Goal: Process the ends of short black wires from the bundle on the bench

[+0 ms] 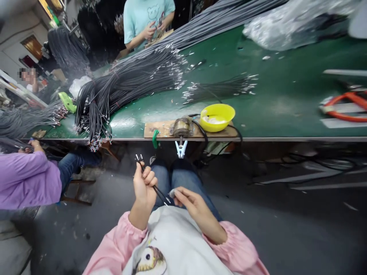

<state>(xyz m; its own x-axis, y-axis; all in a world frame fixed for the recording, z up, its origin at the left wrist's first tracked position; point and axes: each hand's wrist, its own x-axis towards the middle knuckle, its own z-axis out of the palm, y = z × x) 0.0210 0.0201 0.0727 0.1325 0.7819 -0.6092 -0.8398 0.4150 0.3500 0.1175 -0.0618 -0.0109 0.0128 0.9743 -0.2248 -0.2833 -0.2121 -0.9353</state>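
Note:
My left hand [145, 185] is closed around a few short black cables [160, 194], held above my lap. Their stripped, silvery ends stick out above the fist and below it. Close by on the right, my right hand [187, 202] pinches a small greyish-white piece [172, 193] between thumb and fingers; its exact kind is too small to make out. Beyond my knees, a small motor [182, 126] sits on a wooden board [156, 129] at the bench edge, with a light blue clip [181, 149] on its shaft. A yellow bowl [218, 117] with whitish contents stands beside the motor.
Large bundles of dark cables [129, 80] lie along the green bench [286, 95], with a smaller bundle [220, 88] nearer. Orange-handled pliers [344, 105] and clear plastic bags [286, 28] are at right. Co-workers sit across [149, 23] and at left [28, 177]. A green clamp [155, 138] grips the board.

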